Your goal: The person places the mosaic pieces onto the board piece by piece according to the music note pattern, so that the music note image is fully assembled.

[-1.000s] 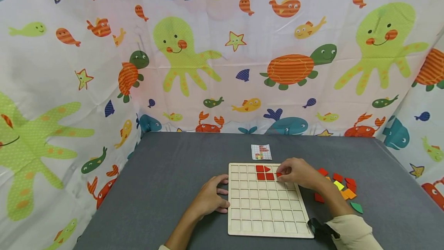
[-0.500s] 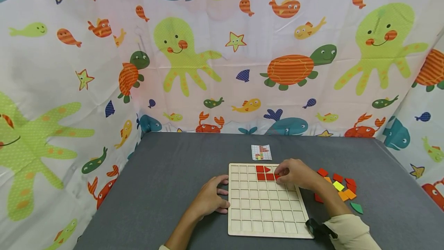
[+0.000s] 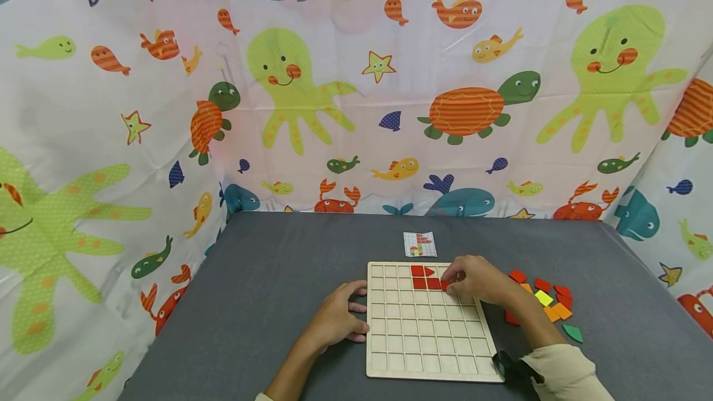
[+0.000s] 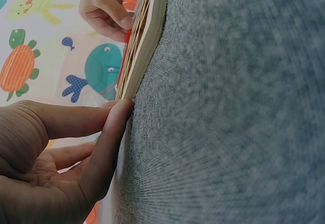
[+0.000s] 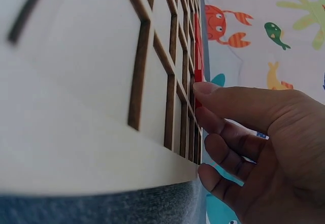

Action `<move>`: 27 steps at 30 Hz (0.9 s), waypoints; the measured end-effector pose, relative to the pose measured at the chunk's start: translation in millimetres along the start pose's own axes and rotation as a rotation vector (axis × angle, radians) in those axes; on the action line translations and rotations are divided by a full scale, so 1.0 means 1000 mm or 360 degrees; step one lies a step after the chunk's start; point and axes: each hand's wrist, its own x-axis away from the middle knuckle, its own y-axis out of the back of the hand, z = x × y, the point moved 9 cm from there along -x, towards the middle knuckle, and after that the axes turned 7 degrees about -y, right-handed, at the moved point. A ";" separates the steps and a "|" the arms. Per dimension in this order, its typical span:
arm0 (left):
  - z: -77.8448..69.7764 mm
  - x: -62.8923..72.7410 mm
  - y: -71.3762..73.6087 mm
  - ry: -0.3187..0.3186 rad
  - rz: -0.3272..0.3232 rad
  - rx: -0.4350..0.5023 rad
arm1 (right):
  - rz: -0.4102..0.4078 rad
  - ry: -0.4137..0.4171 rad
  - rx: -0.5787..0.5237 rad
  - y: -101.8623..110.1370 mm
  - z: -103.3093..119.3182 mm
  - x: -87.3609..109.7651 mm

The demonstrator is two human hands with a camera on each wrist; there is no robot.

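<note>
A pale wooden grid board (image 3: 429,345) lies on the table. In its upper rows sit a red square tile (image 3: 417,271), a red triangle tile (image 3: 429,271) and two more red squares side by side below them. My right hand (image 3: 480,278) pinches a red tile (image 3: 444,284) at the cell right of those squares; its fingertips hide part of it, so its shape cannot be told. In the right wrist view, thumb and index finger meet at the red tile (image 5: 198,76). My left hand (image 3: 334,317) touches the board's left edge with extended, spread fingertips.
A small printed pattern card (image 3: 420,244) lies beyond the board. Right of the board is a loose group of red, orange, yellow and green tiles (image 3: 543,297), partly behind the right forearm. A sea-animal curtain (image 3: 345,91) rises behind the grey table (image 3: 267,277).
My right hand has shifted slightly left and down, bringing the red tile against the neighbouring red square in the row. My left hand stays at the board's edge.
</note>
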 end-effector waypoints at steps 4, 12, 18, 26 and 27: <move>0.000 0.000 0.000 0.0002 -0.0001 -0.0001 | 0.0001 -0.0018 -0.0033 0.000 -0.001 -0.002; -0.002 -0.001 0.001 -0.0005 -0.0006 -0.0004 | 0.0002 -0.0006 -0.0046 0.000 0.003 -0.003; -0.002 -0.001 0.001 -0.0004 -0.0005 0.0000 | 0.0007 -0.0001 -0.0022 0.000 0.005 -0.003; -0.002 0.000 0.000 0.0000 -0.0007 -0.0004 | -0.0021 -0.0055 -0.0001 0.002 0.000 -0.002; -0.002 0.000 0.000 -0.0002 -0.0006 -0.0002 | -0.0024 -0.0047 0.0007 0.002 0.000 -0.002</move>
